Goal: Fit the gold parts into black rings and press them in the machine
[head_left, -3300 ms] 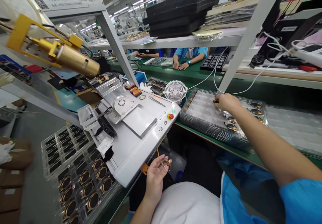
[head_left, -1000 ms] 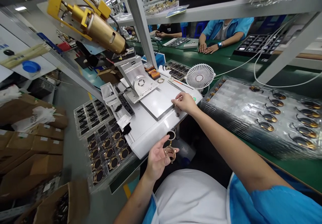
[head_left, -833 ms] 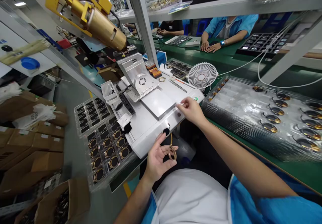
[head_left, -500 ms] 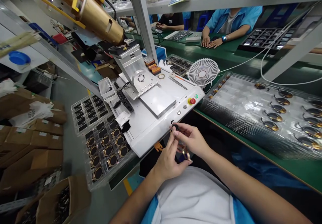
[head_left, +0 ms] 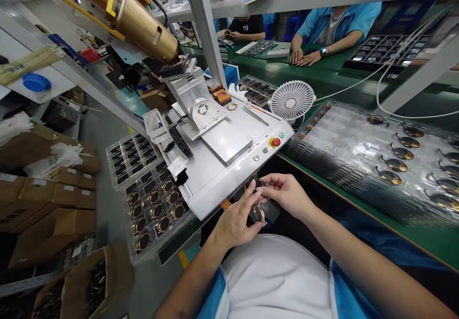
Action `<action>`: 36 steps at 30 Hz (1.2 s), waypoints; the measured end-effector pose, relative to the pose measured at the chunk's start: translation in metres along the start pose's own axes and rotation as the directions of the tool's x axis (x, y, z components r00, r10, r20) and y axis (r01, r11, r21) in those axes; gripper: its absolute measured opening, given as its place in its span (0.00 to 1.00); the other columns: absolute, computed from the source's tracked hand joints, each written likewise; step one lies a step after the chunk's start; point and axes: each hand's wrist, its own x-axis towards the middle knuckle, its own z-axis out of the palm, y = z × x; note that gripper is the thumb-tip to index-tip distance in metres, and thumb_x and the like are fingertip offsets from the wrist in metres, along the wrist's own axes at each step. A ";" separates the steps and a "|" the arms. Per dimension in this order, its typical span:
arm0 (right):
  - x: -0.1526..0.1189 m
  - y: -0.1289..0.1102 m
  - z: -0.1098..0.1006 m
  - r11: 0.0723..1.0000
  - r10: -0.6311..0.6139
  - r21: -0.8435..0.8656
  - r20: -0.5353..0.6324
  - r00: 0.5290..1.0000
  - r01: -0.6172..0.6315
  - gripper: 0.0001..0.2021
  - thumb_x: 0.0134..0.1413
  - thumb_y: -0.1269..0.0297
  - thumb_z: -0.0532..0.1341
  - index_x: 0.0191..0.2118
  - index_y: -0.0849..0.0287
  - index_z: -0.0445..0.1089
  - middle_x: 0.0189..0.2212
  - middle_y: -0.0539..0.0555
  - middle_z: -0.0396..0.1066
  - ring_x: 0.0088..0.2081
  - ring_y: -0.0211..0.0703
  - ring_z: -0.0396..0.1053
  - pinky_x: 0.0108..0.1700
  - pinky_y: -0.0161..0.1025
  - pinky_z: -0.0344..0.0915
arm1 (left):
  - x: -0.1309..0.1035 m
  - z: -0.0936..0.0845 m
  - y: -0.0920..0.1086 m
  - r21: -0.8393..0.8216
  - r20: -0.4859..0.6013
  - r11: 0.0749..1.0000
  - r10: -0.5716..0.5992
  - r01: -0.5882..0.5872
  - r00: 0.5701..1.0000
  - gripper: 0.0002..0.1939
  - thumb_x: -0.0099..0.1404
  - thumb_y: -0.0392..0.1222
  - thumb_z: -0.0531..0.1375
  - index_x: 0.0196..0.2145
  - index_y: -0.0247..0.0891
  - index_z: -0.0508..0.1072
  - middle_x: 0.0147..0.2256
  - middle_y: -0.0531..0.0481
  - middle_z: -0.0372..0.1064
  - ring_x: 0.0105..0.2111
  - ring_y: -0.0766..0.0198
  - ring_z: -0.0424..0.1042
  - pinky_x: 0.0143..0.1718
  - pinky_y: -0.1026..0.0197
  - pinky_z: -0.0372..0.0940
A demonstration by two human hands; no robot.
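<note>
In front of my body, my two hands meet just below the white machine's front edge. My left hand (head_left: 233,223) is closed around a gold-rimmed round watch case (head_left: 259,214), the thumb at its lower edge. Its fingertips also reach up to a round black part (head_left: 259,183). My right hand (head_left: 289,195) pinches this black part between thumb and fingers, above the gold rim. Fingers cover much of both pieces, so I cannot tell whether they are joined.
The white machine (head_left: 201,192) has a red stop button (head_left: 275,142). Left of it, a clear tray (head_left: 133,257) holds gold-rimmed round pieces. On the right, stacked trays (head_left: 337,185) hold round parts with tails. A small white fan (head_left: 291,101) and a co-worker's hands (head_left: 303,58) are farther back.
My right hand has shifted slightly right, and the round black part is lower and closer to the left fingertips. The gold-rimmed case has turned a little. The whole view has shifted slightly.
</note>
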 end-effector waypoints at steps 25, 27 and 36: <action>-0.024 -0.003 0.038 0.991 0.110 0.090 -0.082 0.991 -0.103 0.22 0.31 0.65 0.78 0.25 0.58 0.63 0.20 0.45 0.68 0.21 0.32 0.62 0.24 0.30 0.59 | -0.005 0.018 -0.017 -0.855 -0.236 0.518 -0.412 0.013 0.880 0.28 0.54 0.44 0.76 0.53 0.46 0.79 0.54 0.39 0.78 0.52 0.50 0.80 0.53 0.51 0.76; -0.025 -0.003 0.042 0.996 0.077 0.050 -0.107 0.991 -0.072 0.21 0.32 0.66 0.76 0.25 0.57 0.61 0.19 0.43 0.64 0.20 0.30 0.57 0.22 0.29 0.54 | -0.007 0.019 -0.017 -0.848 -0.253 0.529 -0.418 0.008 0.873 0.28 0.53 0.43 0.77 0.52 0.47 0.80 0.54 0.40 0.78 0.52 0.50 0.80 0.53 0.50 0.76; -0.023 -0.003 0.046 1.000 0.028 -0.006 -0.087 0.996 -0.028 0.18 0.36 0.67 0.70 0.26 0.55 0.58 0.19 0.43 0.64 0.22 0.33 0.60 0.24 0.31 0.56 | -0.010 0.020 -0.018 -0.820 -0.294 0.573 -0.408 -0.008 0.864 0.27 0.54 0.43 0.76 0.52 0.51 0.80 0.53 0.43 0.79 0.51 0.51 0.80 0.53 0.50 0.76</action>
